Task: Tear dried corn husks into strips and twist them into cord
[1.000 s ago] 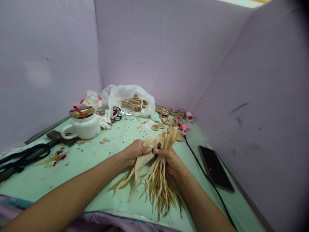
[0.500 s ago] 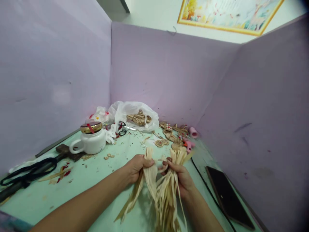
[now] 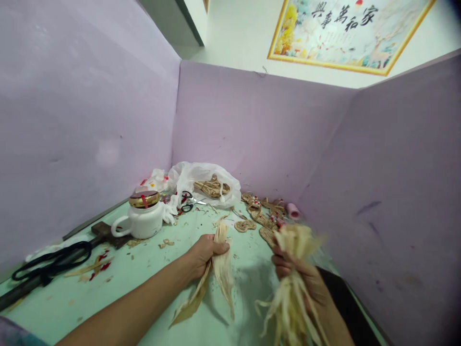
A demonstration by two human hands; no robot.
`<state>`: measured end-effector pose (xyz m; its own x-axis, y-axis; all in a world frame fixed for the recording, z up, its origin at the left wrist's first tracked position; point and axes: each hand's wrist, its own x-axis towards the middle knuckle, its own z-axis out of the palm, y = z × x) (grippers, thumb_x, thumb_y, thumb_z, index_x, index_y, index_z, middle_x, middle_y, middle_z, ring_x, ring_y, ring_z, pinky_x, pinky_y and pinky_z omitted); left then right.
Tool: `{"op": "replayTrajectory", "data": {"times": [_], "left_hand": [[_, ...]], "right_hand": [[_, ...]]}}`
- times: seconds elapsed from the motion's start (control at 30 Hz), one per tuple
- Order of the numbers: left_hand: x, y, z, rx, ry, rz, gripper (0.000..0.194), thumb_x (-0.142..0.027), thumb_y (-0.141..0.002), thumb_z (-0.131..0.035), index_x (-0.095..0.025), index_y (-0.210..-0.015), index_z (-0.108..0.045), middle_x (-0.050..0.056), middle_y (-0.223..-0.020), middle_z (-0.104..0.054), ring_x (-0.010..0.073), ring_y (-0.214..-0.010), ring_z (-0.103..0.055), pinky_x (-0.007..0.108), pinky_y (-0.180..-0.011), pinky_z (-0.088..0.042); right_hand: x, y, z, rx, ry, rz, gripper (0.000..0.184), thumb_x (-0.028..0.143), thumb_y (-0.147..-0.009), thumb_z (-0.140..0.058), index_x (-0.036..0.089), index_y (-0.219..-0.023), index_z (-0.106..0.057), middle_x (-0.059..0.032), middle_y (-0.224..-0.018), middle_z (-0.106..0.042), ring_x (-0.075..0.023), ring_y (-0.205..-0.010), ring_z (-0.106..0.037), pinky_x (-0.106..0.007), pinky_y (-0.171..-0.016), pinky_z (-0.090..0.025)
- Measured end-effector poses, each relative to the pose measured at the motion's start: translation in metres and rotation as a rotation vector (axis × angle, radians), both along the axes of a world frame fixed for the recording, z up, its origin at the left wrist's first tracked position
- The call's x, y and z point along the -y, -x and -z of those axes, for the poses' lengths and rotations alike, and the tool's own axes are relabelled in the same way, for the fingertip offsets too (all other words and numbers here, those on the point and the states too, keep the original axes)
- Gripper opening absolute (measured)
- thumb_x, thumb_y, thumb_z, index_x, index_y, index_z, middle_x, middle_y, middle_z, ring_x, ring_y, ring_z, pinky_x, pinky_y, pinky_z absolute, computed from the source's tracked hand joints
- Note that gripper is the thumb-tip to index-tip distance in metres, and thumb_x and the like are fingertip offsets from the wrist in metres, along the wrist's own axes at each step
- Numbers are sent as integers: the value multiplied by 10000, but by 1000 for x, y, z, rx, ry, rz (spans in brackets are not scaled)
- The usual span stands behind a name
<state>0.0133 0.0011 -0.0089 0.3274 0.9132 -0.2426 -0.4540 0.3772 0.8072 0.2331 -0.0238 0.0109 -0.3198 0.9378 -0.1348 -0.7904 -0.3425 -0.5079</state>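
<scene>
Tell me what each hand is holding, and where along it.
Left hand: a few pale husk strips, near their top ends. Right hand: a thicker husk bundle, below its bushy top.

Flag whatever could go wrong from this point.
The loose strands hanging from the bundle in the right hand could drag over the dark tablet-like slab beside it and catch on its edge.

The left hand grips its few husk strips only near the top, so the dangling ends may split or slip.

Scraps litter the green tabletop, and some might get mixed in with the strips if they are laid down there.
</scene>
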Motion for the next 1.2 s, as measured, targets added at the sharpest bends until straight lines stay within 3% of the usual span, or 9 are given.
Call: {"op": "replayTrajectory", "data": {"times": [0.07,0.13,0.27,0.53,0.73,0.97,1.07,1.2], "left_hand": [[6,-4,-2,0,-56,19,287,-186,-452,-761,-90,-667,-596,45,-565,-604,165,-517,-575,316,-589,-473],[11,-7,-1,2,-100,59,319,-222,-451,-769,-86,-689,-606,62,-600,-619,173,-526,-579,325,-588,-473],[18,-12,1,-57,-145,133,374,-283,-465,-769,-71,-740,-630,93,-641,-637,187,-541,-587,320,-577,-467],[26,-14,-4,-129,-166,183,368,-281,-438,-780,-77,-706,-632,81,-644,-641,220,-627,-607,305,-605,-458],[18,-15,-2,-75,-57,92,284,-215,-472,-750,-83,-685,-616,64,-588,-626,188,-559,-590,338,-631,-468],[13,-17,-2,-24,60,71,207,-108,-473,-696,-77,-665,-625,75,-572,-632,180,-548,-595,325,-642,-478],[12,-17,-2,-50,82,29,179,-101,-482,-681,-82,-647,-614,56,-542,-617,148,-488,-567,263,-536,-457],[3,-11,1,-148,59,-56,147,-126,-507,-684,-98,-582,-562,16,-453,-553,88,-358,-464,187,-356,-305]], "right_hand": [[-4,22,17,154,142,-34,283,-11,-587,-647,160,-811,-613,5,-613,-610,-74,-470,-561,-169,-482,-513],[-5,41,30,257,249,-144,145,50,-593,-670,107,-714,-613,-17,-550,-619,-102,-457,-585,-199,-491,-515],[0,58,38,193,196,-263,209,102,-548,-705,52,-736,-628,-55,-550,-640,-124,-486,-604,-226,-574,-512],[7,62,28,318,11,-146,327,196,-544,-720,77,-837,-635,-69,-575,-656,-201,-567,-634,-336,-641,-507],[4,63,25,326,39,-109,251,199,-569,-674,107,-801,-645,-78,-592,-664,-230,-629,-645,-351,-637,-509],[0,59,35,326,23,2,231,223,-550,-703,123,-754,-653,-63,-662,-677,-199,-630,-633,-317,-628,-500],[-1,58,33,321,49,89,204,227,-520,-726,124,-678,-648,-43,-624,-662,-169,-578,-610,-294,-598,-495],[0,51,19,273,75,137,146,204,-523,-727,146,-600,-617,-10,-566,-626,-136,-527,-574,-272,-568,-492]]}}
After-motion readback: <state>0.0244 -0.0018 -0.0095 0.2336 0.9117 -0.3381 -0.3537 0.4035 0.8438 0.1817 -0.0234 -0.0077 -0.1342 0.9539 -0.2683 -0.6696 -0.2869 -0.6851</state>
